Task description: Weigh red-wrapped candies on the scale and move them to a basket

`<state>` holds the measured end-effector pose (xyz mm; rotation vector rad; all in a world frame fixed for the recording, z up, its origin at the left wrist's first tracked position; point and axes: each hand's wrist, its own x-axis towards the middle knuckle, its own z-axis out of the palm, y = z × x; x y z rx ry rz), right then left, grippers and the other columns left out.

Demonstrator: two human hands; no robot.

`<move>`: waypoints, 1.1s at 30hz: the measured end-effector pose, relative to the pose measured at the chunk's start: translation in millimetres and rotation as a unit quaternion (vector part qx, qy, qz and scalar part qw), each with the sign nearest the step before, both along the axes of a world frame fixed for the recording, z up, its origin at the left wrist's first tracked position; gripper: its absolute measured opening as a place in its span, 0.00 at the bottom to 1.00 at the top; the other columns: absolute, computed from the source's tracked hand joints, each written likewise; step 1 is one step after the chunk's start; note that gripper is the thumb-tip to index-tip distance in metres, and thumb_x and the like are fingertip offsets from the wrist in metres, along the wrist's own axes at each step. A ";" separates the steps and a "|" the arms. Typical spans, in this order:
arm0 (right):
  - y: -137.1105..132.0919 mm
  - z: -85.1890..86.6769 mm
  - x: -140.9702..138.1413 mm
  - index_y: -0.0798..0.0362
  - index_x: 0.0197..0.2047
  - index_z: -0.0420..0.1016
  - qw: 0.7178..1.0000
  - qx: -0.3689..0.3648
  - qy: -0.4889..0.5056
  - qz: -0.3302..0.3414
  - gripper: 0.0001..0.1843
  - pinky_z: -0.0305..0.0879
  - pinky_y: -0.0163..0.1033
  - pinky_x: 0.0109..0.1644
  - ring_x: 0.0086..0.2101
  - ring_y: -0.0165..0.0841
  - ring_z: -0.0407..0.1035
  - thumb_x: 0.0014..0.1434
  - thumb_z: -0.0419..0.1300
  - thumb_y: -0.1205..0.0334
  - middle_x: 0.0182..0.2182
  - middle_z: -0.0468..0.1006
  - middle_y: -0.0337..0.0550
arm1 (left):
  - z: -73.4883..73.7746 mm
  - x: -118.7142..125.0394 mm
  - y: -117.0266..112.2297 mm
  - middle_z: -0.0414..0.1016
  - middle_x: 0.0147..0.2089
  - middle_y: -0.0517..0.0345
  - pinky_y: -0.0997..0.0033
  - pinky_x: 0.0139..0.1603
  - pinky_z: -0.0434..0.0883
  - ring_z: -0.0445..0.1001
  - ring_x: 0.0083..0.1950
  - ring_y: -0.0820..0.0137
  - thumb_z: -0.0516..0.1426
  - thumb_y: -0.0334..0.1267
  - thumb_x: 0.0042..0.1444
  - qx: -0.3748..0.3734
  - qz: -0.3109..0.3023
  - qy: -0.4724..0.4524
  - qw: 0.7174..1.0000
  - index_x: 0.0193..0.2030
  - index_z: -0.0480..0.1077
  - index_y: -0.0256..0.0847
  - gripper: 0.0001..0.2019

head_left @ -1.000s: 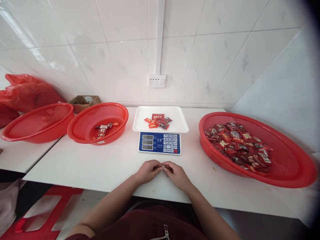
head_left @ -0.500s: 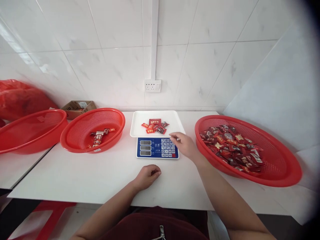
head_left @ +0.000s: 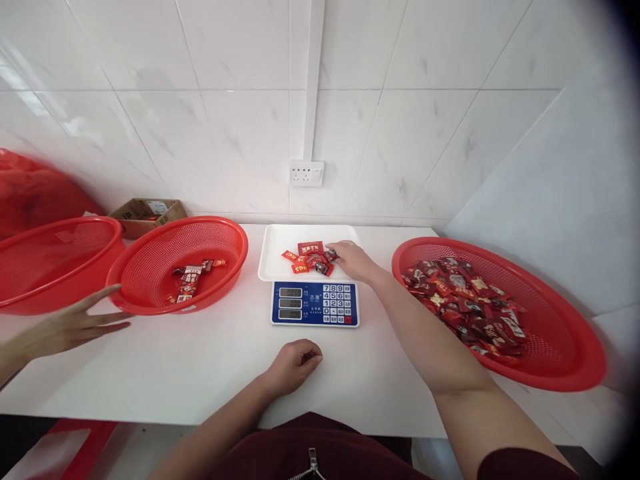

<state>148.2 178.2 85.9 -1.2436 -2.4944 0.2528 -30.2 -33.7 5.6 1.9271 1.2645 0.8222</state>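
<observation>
My left hand (head_left: 294, 365) rests on the white table in front of the scale, its fingers loosely curled with nothing seen in them. Over the right side of the white tray (head_left: 274, 267), my right hand (head_left: 354, 260) pinches a small dark wrapped candy (head_left: 330, 255) at the edge of a little pile. The other candies (head_left: 311, 249) in the pile have red and dark wrappers. Below the tray shows the scale's blue keypad panel (head_left: 315, 303) with lit displays.
A red basket (head_left: 565, 320) heaped with wrapped candies stands right. At left are a red basket (head_left: 150, 267) with a few candies, another red basket (head_left: 100, 267), a cardboard box (head_left: 173, 212) and a red bag (head_left: 40, 193). A co-worker's hand (head_left: 70, 327) reaches in from the left.
My right hand has moved from the tray's front right corner up to the candy pile. A co-worker's hand has come into view at left. My left hand stays put.
</observation>
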 end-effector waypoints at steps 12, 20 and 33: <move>-23.1 11.2 22.3 0.50 0.53 0.68 0.991 0.006 0.025 -0.133 0.18 0.63 0.42 0.46 0.46 0.40 0.66 0.58 0.56 0.62 0.45 0.74 0.47 | -4.7 6.1 0.8 0.77 0.31 0.58 0.67 0.28 0.71 0.73 0.29 0.66 0.51 0.38 0.54 0.009 0.011 0.011 1.000 0.31 0.70 0.49 0.06; -19.6 9.3 8.6 0.50 0.48 0.70 0.989 0.011 0.073 -0.127 0.15 0.63 0.40 0.44 0.43 0.37 0.68 0.58 0.53 0.68 0.42 0.75 0.45 | -9.6 5.9 1.3 0.77 0.32 0.56 0.64 0.30 0.71 0.73 0.31 0.65 0.51 0.38 0.53 -0.008 0.011 0.024 1.000 0.32 0.70 0.50 0.07; -24.8 5.4 -0.1 0.49 0.47 0.72 0.989 0.009 0.051 -0.138 0.13 0.63 0.40 0.42 0.45 0.39 0.67 0.60 0.52 0.61 0.44 0.76 0.45 | -3.1 6.4 -1.0 0.76 0.32 0.57 0.65 0.32 0.70 0.73 0.32 0.65 0.51 0.37 0.53 -0.024 0.012 0.008 1.000 0.32 0.70 0.50 0.07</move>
